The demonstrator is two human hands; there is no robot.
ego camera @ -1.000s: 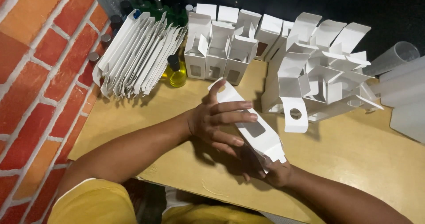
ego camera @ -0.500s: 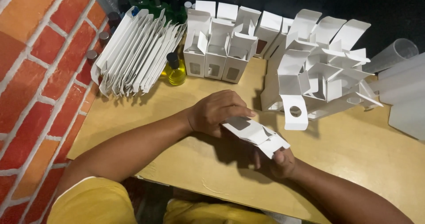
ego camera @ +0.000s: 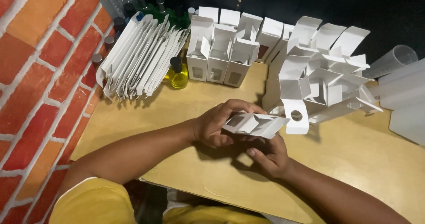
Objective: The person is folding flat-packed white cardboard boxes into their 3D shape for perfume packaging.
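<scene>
Wooden table (ego camera: pixel 354 162), brick wall (ego camera: pixel 40 73) at left, dark backdrop (ego camera: pixel 376 7) behind.

Two bare forearms, uncovered from the elbow down to the hands. Left hand (ego camera: pixel 217 125) and right hand (ego camera: pixel 270 155) without gloves, rings, watch or bracelet. Short, plain fingernails, unpainted. Bright yellow short-sleeved cloth shirt (ego camera: pixel 88 204), its sleeve hem ending above the left elbow, near the front edge of the pale wooden surface (ego camera: pixel 363 162). More of the same yellow cloth below that edge, over the torso. Right upper arm out of view.
</scene>
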